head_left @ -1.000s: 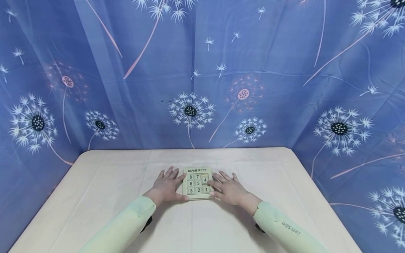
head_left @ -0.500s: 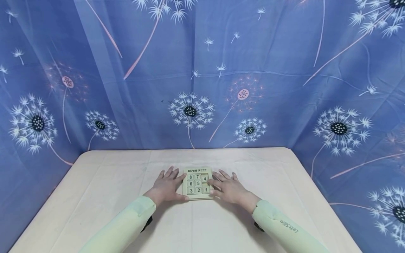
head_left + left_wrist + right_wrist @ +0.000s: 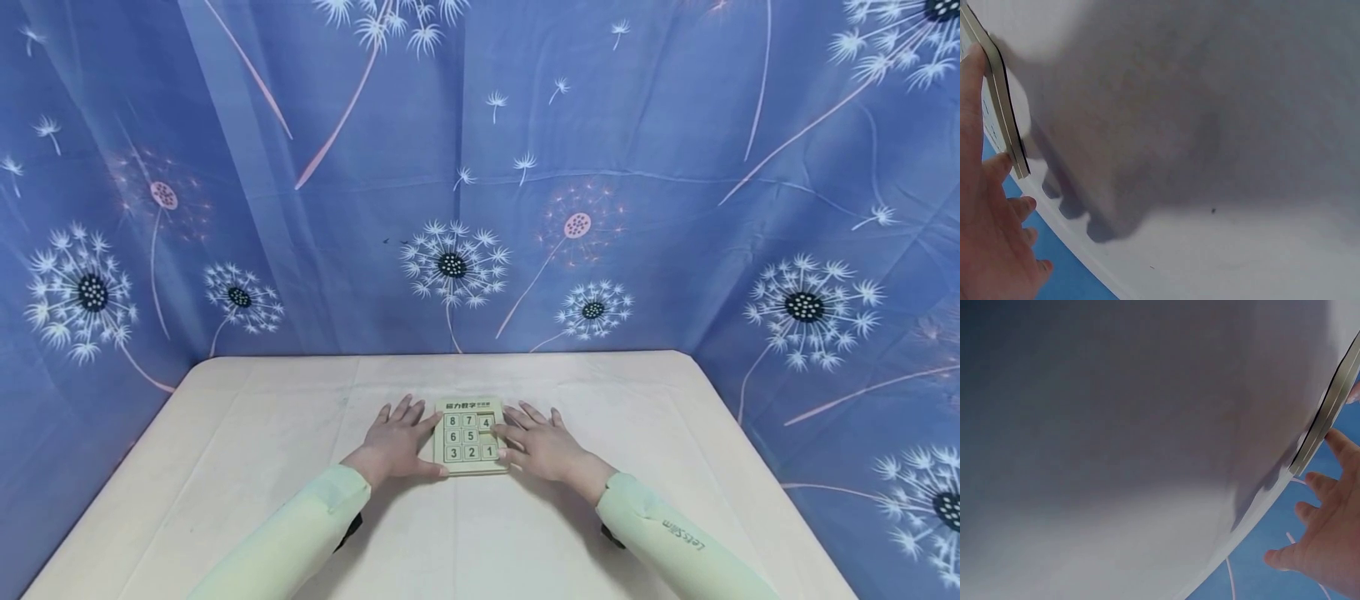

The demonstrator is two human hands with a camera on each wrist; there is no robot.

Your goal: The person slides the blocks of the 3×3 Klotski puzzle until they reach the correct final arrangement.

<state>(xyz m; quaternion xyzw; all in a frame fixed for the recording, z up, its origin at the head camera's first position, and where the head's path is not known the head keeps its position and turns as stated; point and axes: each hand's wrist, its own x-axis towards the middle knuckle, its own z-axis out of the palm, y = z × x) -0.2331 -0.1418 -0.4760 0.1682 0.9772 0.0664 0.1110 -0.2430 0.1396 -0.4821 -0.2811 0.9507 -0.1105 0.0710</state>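
Note:
A number slide puzzle (image 3: 471,467) lies flat on the table, a pale square frame with dark printing along its far edge. Its tiles read 8, 7, 4, then 6, 5 and a gap, then 3, 2, 1. At the frame's left side, my left hand (image 3: 393,442) touches the edge with extended thumb and index finger, the other fingers spread on the cloth. From the right, my right hand (image 3: 551,448) touches the 4 tile (image 3: 486,423) with one fingertip, its thumb by the lower right edge. Both wrist views show only the puzzle's side edge (image 3: 1007,106).
A pale cloth covers the table (image 3: 300,417), with rounded far corners. Blue curtains (image 3: 337,275) with a dandelion print stand close behind it and along both sides. Pale green sleeves (image 3: 300,533) cover both forearms.
The 4 tile has slid slightly away from me into the top right corner, and the gap below it has grown. My right forearm has shifted a little; the left hand stays put.

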